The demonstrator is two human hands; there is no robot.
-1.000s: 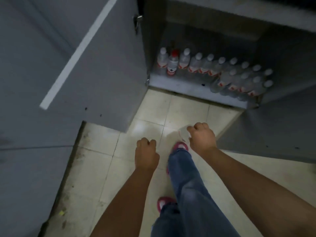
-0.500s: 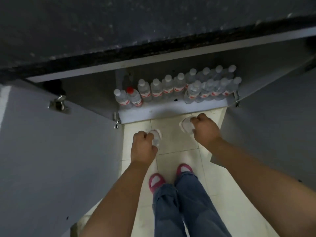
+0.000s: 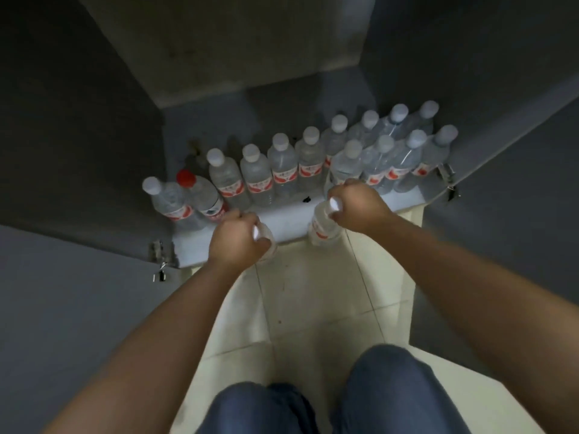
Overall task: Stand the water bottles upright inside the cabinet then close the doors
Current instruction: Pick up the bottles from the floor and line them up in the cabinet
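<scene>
The left hand [image 3: 238,238] grips one bottle [image 3: 266,242] and the right hand [image 3: 357,205] grips another bottle [image 3: 322,228], both at the near edge of the cabinet shelf [image 3: 288,219].

Dim storage corner indoors, grey floor cabinet [image 3: 291,220] with doors open, rows of bottled water [image 3: 283,164] inside, pale tiled floor [image 3: 313,308]

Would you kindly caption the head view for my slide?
Both hands, left and right, each bring a bottle to the open cabinet's shelf, in front of standing bottles.
</scene>
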